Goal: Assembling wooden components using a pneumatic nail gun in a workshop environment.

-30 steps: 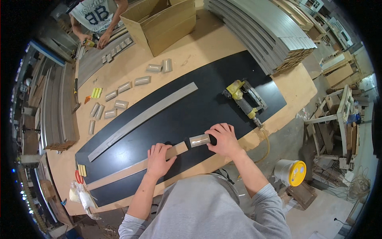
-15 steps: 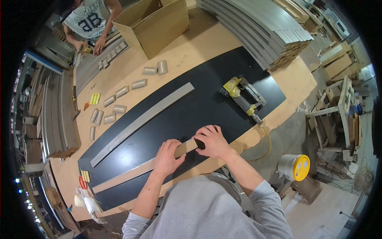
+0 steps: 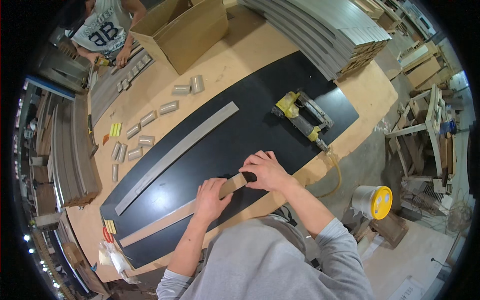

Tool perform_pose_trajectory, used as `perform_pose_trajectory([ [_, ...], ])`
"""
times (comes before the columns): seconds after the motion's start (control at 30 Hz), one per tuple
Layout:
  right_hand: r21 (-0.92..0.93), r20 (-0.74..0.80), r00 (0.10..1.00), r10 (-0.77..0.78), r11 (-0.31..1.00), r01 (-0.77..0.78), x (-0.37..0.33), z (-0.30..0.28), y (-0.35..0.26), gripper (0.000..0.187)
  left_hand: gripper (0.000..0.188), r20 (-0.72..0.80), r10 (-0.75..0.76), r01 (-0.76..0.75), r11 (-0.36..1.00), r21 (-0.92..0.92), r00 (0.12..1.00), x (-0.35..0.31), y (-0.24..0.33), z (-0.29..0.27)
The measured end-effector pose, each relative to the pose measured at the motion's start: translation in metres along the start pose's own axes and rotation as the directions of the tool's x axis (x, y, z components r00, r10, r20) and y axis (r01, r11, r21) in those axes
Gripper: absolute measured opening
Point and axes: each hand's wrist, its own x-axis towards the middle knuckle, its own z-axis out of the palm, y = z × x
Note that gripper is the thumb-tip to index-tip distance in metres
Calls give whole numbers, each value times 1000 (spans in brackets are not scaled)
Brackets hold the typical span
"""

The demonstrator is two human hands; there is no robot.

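Observation:
A long wooden moulding strip [image 3: 160, 221] lies slantwise along the near side of a black board [image 3: 270, 135], its tan face up. My left hand [image 3: 210, 197] is closed around it, partway along. At its right end, my right hand [image 3: 265, 171] grips the strip with thumb and fingers; a dark patch shows there, and I cannot make out what it is. Farther off, a second, grey strip [image 3: 175, 157] rests on the board, apart from both hands. To the right of it lies a nail gun [image 3: 301, 117] wrapped in yellow tape, with an air hose [image 3: 339, 172] running off the table edge.
Several short moulding pieces [image 3: 148, 118] lie beyond the board, near a cardboard box [image 3: 185, 37]. Stacked grey strips [image 3: 325, 37] stand at the far right. Pliers [image 3: 107, 235] are at the left. A lidded bucket [image 3: 372, 201] is on the floor. Another person [image 3: 107, 35] works at the far left.
The view has shifted slightly, so the scene sits a little differently. Both my hands keep their hold on the strip, with no clear movement along it.

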Motion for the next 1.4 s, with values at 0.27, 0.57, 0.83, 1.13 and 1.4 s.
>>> perform_pose_trajectory([
  [0.27,-28,38,998,41,999,-40,7,-7,-3,50,51,-16,53,-53,998,37,998,2,-2,4],
  [0.57,0,38,996,80,997,-80,1,-14,10,51,55,60,44,-50,994,98,997,19,5,10],
  [0.83,420,-144,901,410,849,-319,-31,12,-19,69,60,44,33,-36,996,78,999,25,25,1],
  [1.13,627,-64,826,561,666,-404,-38,24,-52,72,57,47,51,-58,988,142,998,31,28,12],
  [1.4,600,-36,826,563,673,-432,-40,26,-54,73,52,22,51,-53,992,116,998,33,29,14],
])
